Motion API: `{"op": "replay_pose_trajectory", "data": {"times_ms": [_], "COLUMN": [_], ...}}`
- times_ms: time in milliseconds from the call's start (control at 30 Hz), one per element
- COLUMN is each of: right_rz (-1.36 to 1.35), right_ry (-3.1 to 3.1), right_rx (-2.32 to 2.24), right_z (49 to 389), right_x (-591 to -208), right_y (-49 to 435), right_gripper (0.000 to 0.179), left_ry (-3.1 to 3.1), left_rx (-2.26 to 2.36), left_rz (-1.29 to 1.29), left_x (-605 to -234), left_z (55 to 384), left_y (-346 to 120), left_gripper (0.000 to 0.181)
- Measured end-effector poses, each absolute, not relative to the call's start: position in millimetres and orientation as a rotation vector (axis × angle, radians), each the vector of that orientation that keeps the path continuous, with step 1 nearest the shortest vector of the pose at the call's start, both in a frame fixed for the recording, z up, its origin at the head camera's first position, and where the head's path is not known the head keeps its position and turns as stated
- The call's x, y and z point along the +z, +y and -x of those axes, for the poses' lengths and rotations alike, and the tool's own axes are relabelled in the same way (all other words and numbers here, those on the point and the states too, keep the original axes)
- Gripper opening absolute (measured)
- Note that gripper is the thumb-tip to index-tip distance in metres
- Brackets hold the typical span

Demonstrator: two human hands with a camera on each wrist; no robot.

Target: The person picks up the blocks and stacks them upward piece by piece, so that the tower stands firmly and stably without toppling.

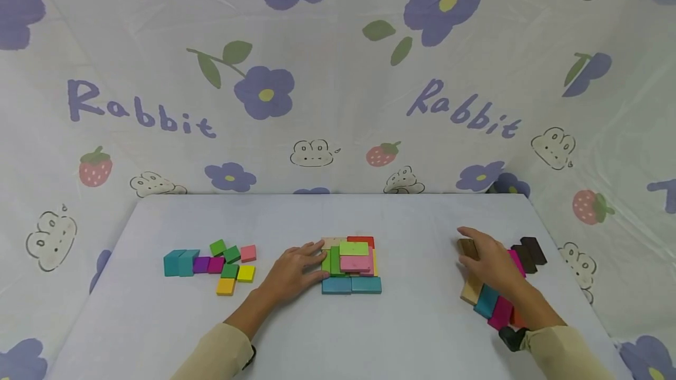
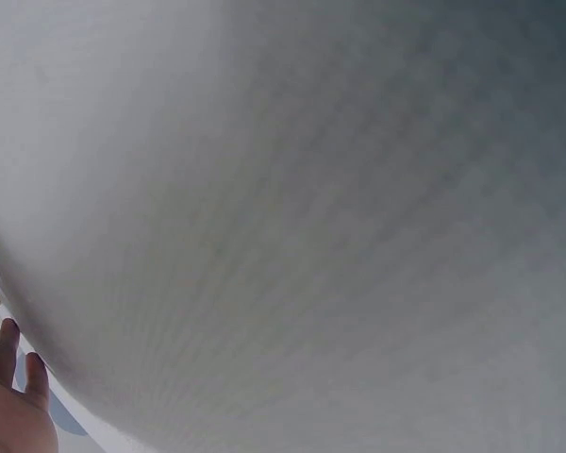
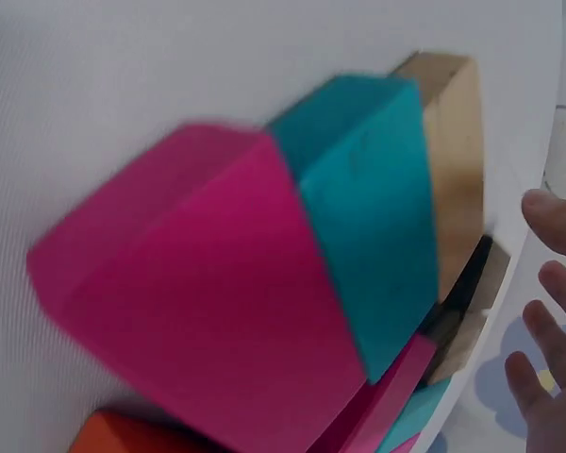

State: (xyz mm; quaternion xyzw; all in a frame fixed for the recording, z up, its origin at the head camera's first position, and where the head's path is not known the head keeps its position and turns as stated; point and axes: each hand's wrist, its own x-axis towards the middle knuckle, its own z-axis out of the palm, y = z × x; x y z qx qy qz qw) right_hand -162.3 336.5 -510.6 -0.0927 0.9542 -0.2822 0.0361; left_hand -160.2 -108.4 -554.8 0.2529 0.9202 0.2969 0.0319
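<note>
left hand (image 1: 291,274) — fingers spread against block stack (image 1: 355,263) | right hand (image 1: 495,265) — fingers spread around brown block (image 1: 467,247), contact unclear

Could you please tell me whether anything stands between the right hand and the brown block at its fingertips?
Nothing visible does: in the head view, the brown block shows in the gap between thumb and forefinger of the right hand. The tan block lies nearer the person, outside that gap.

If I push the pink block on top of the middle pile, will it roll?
Probably not: the pink block has flat faces, so likely slides. Straight edges suggest it's stiff. It might fall, sitting atop other blocks.
</note>
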Motion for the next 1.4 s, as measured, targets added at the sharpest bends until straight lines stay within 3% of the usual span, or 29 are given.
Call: {"op": "replay_pose_trajectory", "data": {"times_ms": [367,933,1400], "right_rz": [0.338,0.352,0.469], "right_ry": [2.97,2.935,2.931], "right_rx": [-0.732,-0.729,-1.045], "right_z": [166,167,168], "right_x": [-516,-520,-513], "right_y": [356,363,321], "right_gripper": [0.074,0.071,0.07], "left_ry": [2.834,2.832,2.83], "left_rx": [0.896,0.9,0.895], "left_rz": [-0.795,-0.789,-0.8], "left_x": [-558,-556,-557], "left_z": [161,161,161], "left_y": [-110,-110,-111], "left_gripper": [0.057,0.057,0.057]}}
